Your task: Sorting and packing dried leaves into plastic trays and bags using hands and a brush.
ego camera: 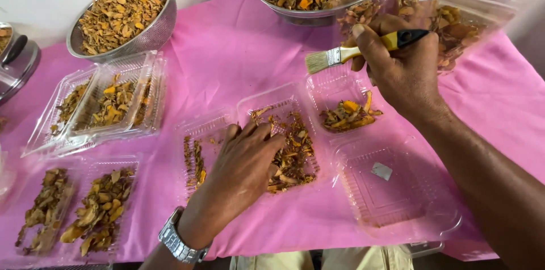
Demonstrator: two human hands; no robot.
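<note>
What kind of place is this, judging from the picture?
Probably a small food-packing table: clear plastic trays hold dried orange-brown pieces, metal bowls hold more, and the right hand holds a brush.

Bare pink cloth (238,54) between crowded trays (113,100)

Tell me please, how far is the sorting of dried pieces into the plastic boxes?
Done: filled boxes lie at the left. In hand: the left hand rests in an open box of dried pieces, and the right hand holds a brush above a partly filled box. Left: one box is empty, and two metal bowls remain full.
</note>
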